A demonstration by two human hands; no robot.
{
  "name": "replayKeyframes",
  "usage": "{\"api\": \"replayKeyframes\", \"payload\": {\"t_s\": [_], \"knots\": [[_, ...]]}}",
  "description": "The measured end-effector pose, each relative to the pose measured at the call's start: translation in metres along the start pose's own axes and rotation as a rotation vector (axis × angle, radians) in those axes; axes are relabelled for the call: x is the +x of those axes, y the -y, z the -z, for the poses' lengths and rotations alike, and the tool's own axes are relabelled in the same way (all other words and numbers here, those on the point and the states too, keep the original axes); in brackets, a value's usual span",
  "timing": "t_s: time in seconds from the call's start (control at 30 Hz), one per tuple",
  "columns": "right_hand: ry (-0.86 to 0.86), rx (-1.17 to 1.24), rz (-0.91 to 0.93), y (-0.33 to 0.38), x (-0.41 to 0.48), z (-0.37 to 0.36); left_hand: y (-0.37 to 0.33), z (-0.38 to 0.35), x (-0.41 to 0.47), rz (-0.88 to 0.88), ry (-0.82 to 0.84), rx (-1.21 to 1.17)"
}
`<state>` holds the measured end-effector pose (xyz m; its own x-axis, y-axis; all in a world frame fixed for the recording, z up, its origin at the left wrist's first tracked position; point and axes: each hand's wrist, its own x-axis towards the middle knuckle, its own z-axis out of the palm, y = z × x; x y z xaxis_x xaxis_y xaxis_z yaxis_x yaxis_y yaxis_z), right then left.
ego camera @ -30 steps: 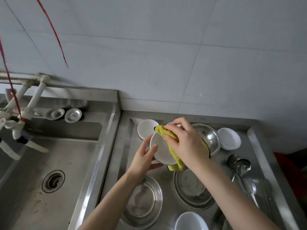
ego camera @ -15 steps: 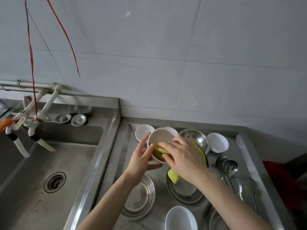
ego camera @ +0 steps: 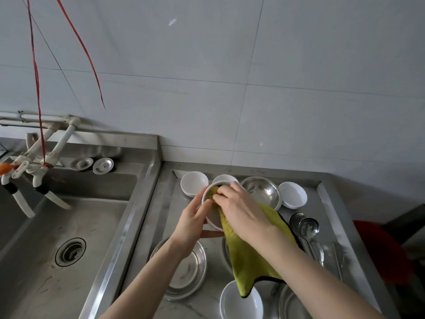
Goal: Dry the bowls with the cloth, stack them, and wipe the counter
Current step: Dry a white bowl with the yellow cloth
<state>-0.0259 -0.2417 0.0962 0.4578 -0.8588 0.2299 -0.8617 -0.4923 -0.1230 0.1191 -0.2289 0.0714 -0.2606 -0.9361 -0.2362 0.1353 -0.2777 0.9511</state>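
Sink [ego camera: 69,226] left of counter [ego camera: 165,203]; bowls [ego camera: 194,183] at its back.

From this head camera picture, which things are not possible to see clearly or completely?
- Inside of the held white bowl, head view: covered by the yellow cloth and the right hand; dry or wet cannot be told.
- Steel plate under the cloth: mostly hidden by the cloth and right forearm.
- White bowl at the bottom: cut off by the picture edge.
- Spoons at right: glare blurs them; their number is unclear.
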Motion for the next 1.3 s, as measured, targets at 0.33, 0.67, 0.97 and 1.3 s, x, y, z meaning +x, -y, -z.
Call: {"api": "replayKeyframes", "payload": {"t_s": [0.33, 0.67, 0.97, 1.3], "knots": [[0.117, 0.083, -0.130, -0.014, -0.013, 0.003, -0.011, 0.008, 0.003, -0.087, -0.151, -0.031], [-0.117, 0.299, -0.115, 0.010, 0.001, -0.008, 0.004, -0.002, 0.002, -0.091, -0.148, 0.024], [0.049, -0.058, -0.235, -0.006, -0.010, 0.005, -0.014, 0.005, 0.002, -0.114, -0.162, -0.066], [-0.093, 0.401, -0.205, 0.008, -0.007, -0.007, 0.008, -0.009, 0.005, -0.155, -0.144, 0.054]]}}
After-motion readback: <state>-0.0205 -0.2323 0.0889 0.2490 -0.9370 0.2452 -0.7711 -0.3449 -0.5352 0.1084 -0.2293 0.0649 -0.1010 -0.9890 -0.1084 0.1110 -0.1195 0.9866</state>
